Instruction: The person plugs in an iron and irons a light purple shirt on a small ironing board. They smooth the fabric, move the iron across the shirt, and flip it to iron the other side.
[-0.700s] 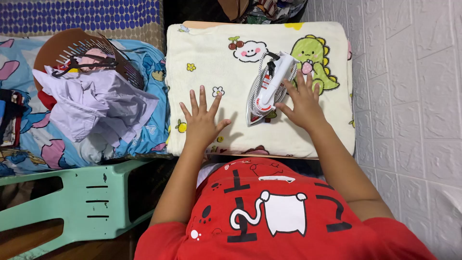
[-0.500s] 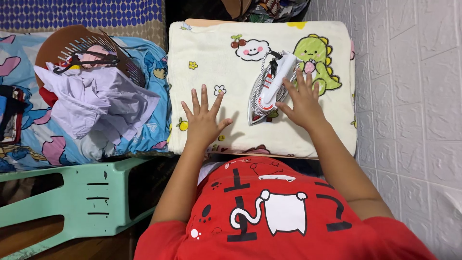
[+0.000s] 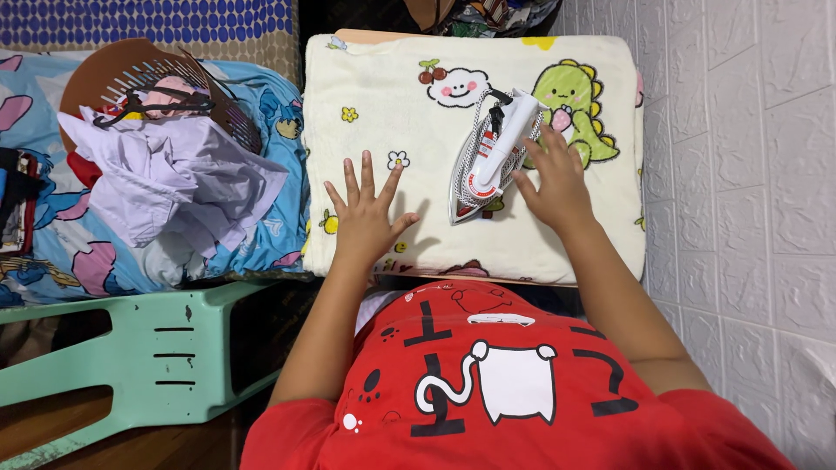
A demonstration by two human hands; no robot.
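A cream blanket (image 3: 383, 96) printed with a cloud, flowers and a green dinosaur covers a small table. A white and red clothes iron (image 3: 489, 157) lies on it with its patterned cord wound around the body. My left hand (image 3: 366, 213) rests flat on the blanket with fingers spread, left of the iron, holding nothing. My right hand (image 3: 553, 183) lies on the blanket at the iron's right side, its fingers spread and touching the iron's edge.
A brown basket (image 3: 104, 74) with a pale lilac garment (image 3: 170, 187) and hangers sits on a blue cartoon-print bedsheet (image 3: 261, 252) at the left. A mint green plastic bench (image 3: 131, 352) stands lower left. A white tiled wall (image 3: 740, 174) runs along the right.
My right hand has slid a little up and closer against the iron's side. My left hand stays flat in place. The view has shifted slightly.
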